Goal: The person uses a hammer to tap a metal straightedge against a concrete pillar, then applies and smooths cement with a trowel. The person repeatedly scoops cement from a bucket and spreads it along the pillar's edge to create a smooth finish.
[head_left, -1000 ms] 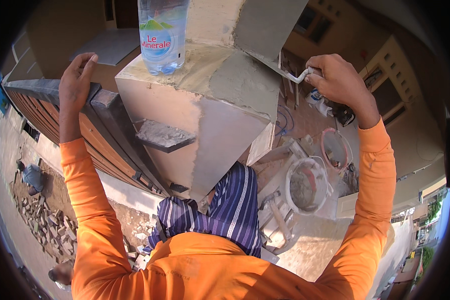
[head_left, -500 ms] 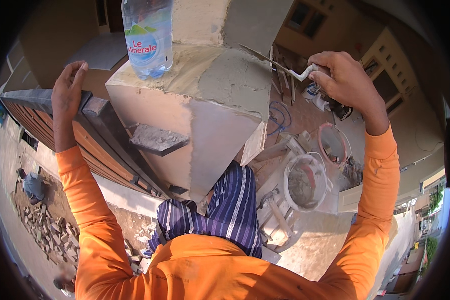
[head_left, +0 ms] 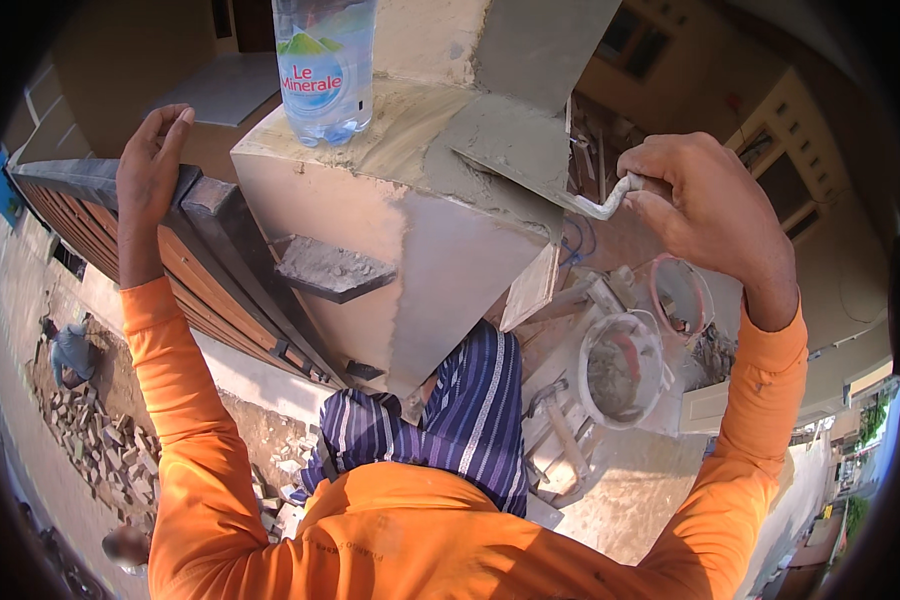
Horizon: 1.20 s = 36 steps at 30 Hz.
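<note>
Trowel [head_left: 538, 184] nearer front edge of ledge [head_left: 402, 112] | right hand [head_left: 698, 200] gripping it — left hand [head_left: 150, 170] empty | gap to bottle [head_left: 325, 80]

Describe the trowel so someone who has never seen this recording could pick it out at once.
Start at the big masonry pillar at upper centre, with a clear bottle standing on its ledge. Right of the bottle, the ledge bears grey plaster, and there the right hand holds the trowel. Unlike the bottle, it has a thin flat blade and a pale, crooked neck.
</note>
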Motion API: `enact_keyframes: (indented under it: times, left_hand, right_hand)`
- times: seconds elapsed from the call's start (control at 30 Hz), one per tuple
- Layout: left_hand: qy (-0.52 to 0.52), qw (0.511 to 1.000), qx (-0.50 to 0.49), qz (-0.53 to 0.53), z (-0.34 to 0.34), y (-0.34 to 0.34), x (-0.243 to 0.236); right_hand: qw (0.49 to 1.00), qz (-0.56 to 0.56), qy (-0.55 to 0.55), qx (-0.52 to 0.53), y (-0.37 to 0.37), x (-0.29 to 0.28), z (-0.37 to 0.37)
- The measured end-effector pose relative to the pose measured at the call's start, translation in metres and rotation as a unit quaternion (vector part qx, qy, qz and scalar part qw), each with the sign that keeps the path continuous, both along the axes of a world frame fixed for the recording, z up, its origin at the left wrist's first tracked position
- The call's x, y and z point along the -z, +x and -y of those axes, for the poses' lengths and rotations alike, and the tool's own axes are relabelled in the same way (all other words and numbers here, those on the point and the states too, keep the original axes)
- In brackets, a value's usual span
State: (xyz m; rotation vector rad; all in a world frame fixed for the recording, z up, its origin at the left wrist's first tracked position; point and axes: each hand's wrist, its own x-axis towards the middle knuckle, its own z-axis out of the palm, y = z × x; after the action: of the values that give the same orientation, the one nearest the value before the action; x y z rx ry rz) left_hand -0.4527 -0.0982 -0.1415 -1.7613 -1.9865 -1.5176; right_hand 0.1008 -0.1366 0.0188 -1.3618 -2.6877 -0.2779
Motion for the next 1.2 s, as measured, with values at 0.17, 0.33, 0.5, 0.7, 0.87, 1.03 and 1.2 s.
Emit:
enact_keyframes:
  times: [0.17, 0.33, 0.5, 0.7, 0.87, 1.03, 1.2]
  left_hand:
    - [-0.004, 1.000, -0.016, -0.004, -0.002, 0.003, -0.001]
    - [-0.003, 1.000, -0.007, 0.002, -0.002, 0.002, -0.002]
    - [-0.001, 0.999, -0.034, -0.015, 0.001, 0.002, -0.001]
    - [-0.008, 1.000, -0.009, 0.014, -0.002, 0.002, -0.001]
    - [-0.005, 1.000, -0.009, -0.007, -0.004, 0.002, -0.001]
    - [-0.003, 0.999, -0.028, -0.014, -0.003, 0.001, 0.001]
    - [0.015, 1.000, 0.003, 0.005, -0.004, -0.001, 0.001]
  right_hand:
    - [0.997, -0.036, 0.013, -0.074, -0.003, -0.007, 0.005]
    - [0.990, 0.030, 0.113, -0.079, -0.013, -0.005, -0.016]
    - [0.996, 0.064, 0.061, 0.003, -0.022, -0.011, -0.026]
    - [0.993, -0.019, 0.112, 0.013, -0.018, -0.008, -0.042]
    - [0.993, 0.054, 0.082, 0.072, -0.029, -0.005, -0.060]
    - [0.997, 0.052, 0.041, 0.040, -0.033, -0.004, -0.053]
    - [0.993, 0.006, 0.025, -0.113, -0.022, -0.008, -0.043]
